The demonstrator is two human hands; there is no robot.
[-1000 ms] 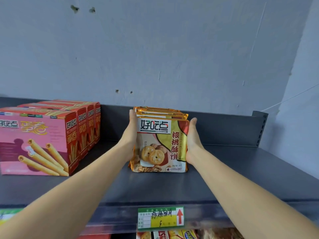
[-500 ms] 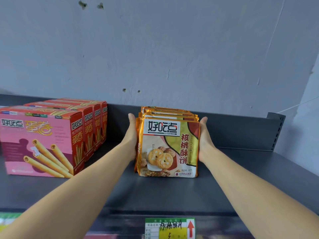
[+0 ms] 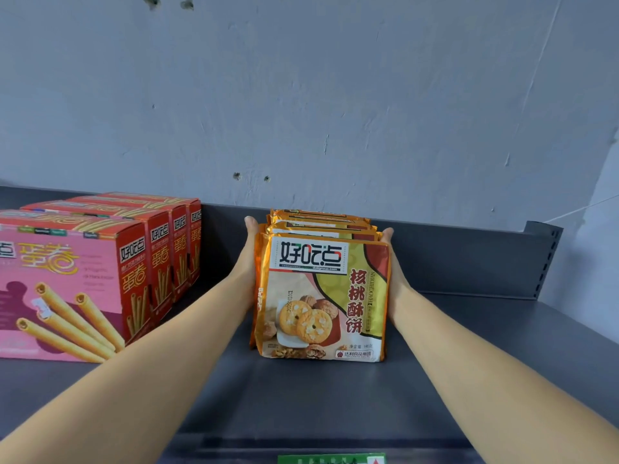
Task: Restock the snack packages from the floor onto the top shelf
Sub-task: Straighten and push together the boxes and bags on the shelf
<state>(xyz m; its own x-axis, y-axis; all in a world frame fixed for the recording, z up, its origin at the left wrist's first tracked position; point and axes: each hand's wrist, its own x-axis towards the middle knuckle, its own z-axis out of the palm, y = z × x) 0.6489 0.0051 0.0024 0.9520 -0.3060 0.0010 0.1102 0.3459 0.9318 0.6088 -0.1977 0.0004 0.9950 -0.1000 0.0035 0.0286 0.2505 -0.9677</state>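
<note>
A row of several orange walnut-cookie snack packages stands upright on the dark grey top shelf, front label facing me. My left hand lies flat against the row's left side, fingers straight. On the opposite side my right hand presses in the same way. Both thumbs show near the top edges of the packs; the fingertips are hidden behind them. The packages rest on the shelf between my palms.
Several pink and red egg-roll boxes stand in a row at the left, a forearm's width from the packages. The shelf's low back rail runs along a grey wall. A green price tag sits at the front edge. Bare shelf lies to the right.
Both hands stay pressed on the sides of the package row. The view has moved closer and tilted, so the price tag has dropped to the bottom edge.
</note>
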